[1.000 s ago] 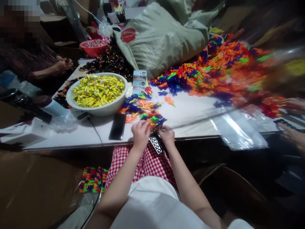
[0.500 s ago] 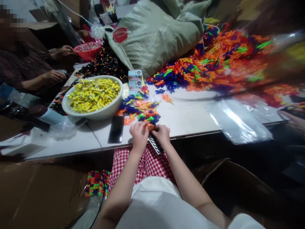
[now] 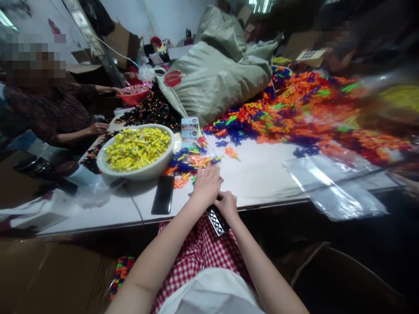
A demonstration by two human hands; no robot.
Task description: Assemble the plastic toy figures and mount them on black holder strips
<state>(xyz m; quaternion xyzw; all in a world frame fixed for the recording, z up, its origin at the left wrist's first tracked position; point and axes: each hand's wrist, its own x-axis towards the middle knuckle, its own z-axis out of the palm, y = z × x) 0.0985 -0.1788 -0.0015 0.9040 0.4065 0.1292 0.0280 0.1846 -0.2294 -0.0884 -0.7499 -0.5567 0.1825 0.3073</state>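
My left hand [image 3: 207,185] lies palm down with its fingers stretched out over the near end of a small pile of coloured plastic pieces [image 3: 193,161] in orange, blue, green and yellow. Close beside it, my right hand [image 3: 228,205] has thumb and fingers pinched together; what is between them is hidden. Under the right hand, a black-and-silver strip with a row of round holes [image 3: 216,221] juts over the table's front edge above my lap. One orange and yellow piece [image 3: 231,153] rests apart, to the right of the pile.
Left of the pile stand a white basin of yellow pieces [image 3: 137,150] and a black phone [image 3: 163,195]. Printed cards [image 3: 190,131] lie behind it. A large sack [image 3: 222,83] and a heap of coloured pieces [image 3: 294,104] fill the back. Plastic bags [image 3: 330,183] overhang the right edge. A co-worker [image 3: 49,109] sits left.
My left hand has gone from pinching beside the right hand to lying flat over the pile. The right hand stays by the strip. The view has tilted upward.
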